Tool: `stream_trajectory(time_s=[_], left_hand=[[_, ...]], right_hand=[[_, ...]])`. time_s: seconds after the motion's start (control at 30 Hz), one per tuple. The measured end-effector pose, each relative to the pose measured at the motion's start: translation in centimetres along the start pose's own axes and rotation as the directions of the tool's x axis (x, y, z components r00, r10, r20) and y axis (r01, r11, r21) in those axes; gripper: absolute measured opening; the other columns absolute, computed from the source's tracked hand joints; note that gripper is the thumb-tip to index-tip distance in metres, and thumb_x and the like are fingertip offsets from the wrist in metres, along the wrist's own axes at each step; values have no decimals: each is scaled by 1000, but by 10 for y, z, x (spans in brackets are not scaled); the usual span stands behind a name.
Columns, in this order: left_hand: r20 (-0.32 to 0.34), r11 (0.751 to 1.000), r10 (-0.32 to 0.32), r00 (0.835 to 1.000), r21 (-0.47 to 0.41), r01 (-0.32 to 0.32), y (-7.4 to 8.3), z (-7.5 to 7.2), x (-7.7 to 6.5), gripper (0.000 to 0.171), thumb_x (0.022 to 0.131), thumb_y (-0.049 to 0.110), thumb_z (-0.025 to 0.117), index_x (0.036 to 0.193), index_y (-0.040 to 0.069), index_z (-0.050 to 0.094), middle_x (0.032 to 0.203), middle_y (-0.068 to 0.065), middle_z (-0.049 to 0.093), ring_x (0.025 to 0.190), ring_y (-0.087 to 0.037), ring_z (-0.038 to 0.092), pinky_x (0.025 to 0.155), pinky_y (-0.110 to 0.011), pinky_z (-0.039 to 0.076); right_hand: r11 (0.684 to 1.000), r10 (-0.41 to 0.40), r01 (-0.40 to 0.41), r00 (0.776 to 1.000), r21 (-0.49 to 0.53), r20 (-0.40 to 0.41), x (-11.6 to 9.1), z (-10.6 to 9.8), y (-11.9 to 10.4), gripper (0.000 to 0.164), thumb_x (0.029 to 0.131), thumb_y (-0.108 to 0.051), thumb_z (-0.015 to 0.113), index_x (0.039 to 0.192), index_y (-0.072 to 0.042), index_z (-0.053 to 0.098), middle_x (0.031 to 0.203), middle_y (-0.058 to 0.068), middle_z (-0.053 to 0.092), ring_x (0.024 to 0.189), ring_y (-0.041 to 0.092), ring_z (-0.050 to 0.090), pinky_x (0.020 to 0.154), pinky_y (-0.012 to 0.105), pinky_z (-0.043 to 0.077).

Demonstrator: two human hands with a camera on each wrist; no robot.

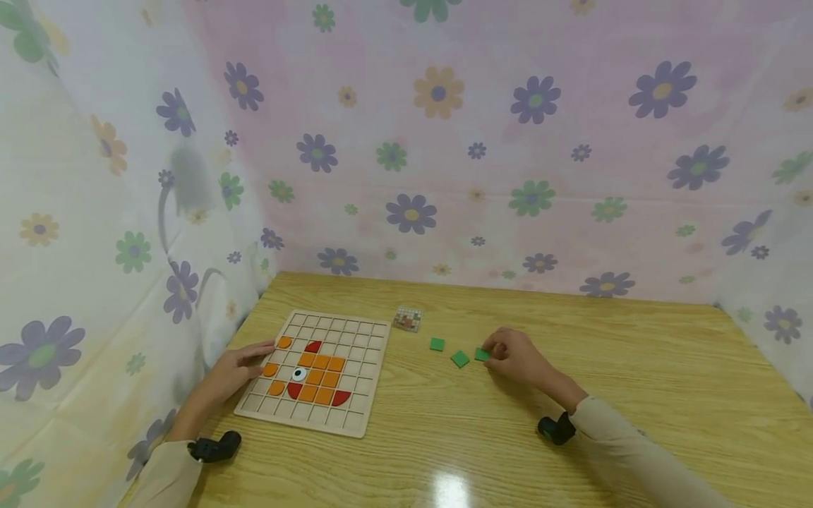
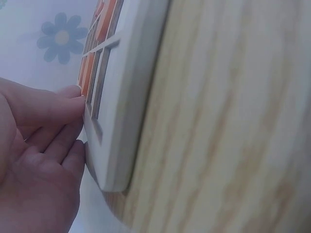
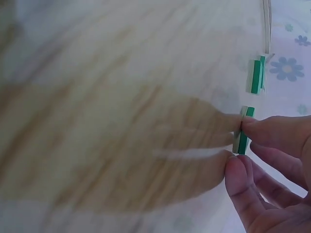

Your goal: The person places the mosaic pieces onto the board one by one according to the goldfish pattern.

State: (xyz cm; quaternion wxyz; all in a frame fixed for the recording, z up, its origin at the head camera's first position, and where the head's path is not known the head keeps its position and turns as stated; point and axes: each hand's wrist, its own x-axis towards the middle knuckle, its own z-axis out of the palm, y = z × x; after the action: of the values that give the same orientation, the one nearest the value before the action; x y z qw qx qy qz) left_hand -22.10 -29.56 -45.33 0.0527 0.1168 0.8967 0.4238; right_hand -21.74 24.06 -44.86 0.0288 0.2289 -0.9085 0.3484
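A pale wooden grid board [image 1: 358, 386] lies at the left of the table. On it, several orange squares [image 1: 322, 362] form a block, with a white eye tile [image 1: 298, 375], red rounded pieces [image 1: 341, 398] and orange rounded pieces [image 1: 284, 342] about them. My left hand [image 1: 222, 377] touches the board's left edge with fairly straight fingers. To the right of the board, my right hand [image 1: 517, 360] pinches a green square tile [image 3: 245, 136] between thumb and fingers, at or just above the table. Beside it lie two more green tiles, one square-on [image 1: 437, 343] and one turned [image 1: 460, 359].
A small picture card [image 1: 408, 319] lies by the board's far right corner. Flowered cloth [image 1: 438, 155] hangs behind the wooden table [image 1: 406, 451] and along its sides. Each wrist carries a black camera [image 1: 556, 428].
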Motion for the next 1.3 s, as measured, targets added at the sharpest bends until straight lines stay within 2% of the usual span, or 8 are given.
stream_trajectory(time_s=[0.17,0.3,0.53,0.63,0.83,1.03,1.2,1.3], left_hand=[[0,1000,10,1000,-23,-10,-1,-2,-1,42,91,6,59,132,0,54,143,-16,44,136,-39,28,96,-18,34],[8,999,15,1000,-32,-15,-2,-2,-1,42,91,5,58,133,-1,54,143,-18,43,135,-41,28,102,-37,35],[0,1000,20,1000,2,-20,-5,-1,-2,42,91,5,57,133,-1,54,143,-16,44,135,-39,29,97,-22,35],[-2,999,39,999,15,-39,-4,-2,-2,42,91,5,58,132,-2,54,142,-18,44,134,-40,30,100,-34,37],[1,999,39,999,19,-39,-1,-2,-2,42,91,5,58,132,-1,54,142,-17,45,134,-40,31,101,-46,35],[3,1000,24,1000,12,-24,-4,-2,-2,42,92,5,57,133,-1,53,143,-17,44,135,-39,30,101,-35,36],[9,999,32,999,11,-32,-4,-1,-2,42,92,4,55,134,-1,52,143,-17,43,136,-40,27,101,-37,35],[8,999,39,999,5,-39,-3,-1,-1,41,92,3,55,133,-2,53,143,-17,43,135,-40,28,100,-30,36]], right_hand=[[1000,-6,6,1000,-24,-10,3,4,1,13,78,2,73,90,1,70,88,9,63,69,13,56,59,25,48],[999,-18,18,1000,-33,-6,4,7,2,17,79,4,71,95,2,70,89,9,62,66,10,54,58,25,47],[997,-33,35,999,-64,35,8,9,1,16,81,3,69,96,1,70,88,7,59,62,9,47,55,25,44],[998,-33,36,998,-61,47,10,8,2,14,80,3,69,93,-1,71,85,5,60,64,9,50,56,25,45],[997,-55,59,997,-57,59,14,6,4,14,79,3,69,92,-2,71,85,7,61,69,12,57,59,25,49],[997,-75,76,996,-30,50,19,4,-4,13,80,1,70,92,-1,71,89,9,64,71,15,61,59,25,50],[998,-69,69,996,2,53,24,6,-16,13,81,0,69,94,-1,71,92,10,64,73,17,62,59,25,51],[997,-77,76,996,8,49,29,10,-25,13,82,-1,68,94,-2,71,92,9,64,73,16,61,59,24,50]])
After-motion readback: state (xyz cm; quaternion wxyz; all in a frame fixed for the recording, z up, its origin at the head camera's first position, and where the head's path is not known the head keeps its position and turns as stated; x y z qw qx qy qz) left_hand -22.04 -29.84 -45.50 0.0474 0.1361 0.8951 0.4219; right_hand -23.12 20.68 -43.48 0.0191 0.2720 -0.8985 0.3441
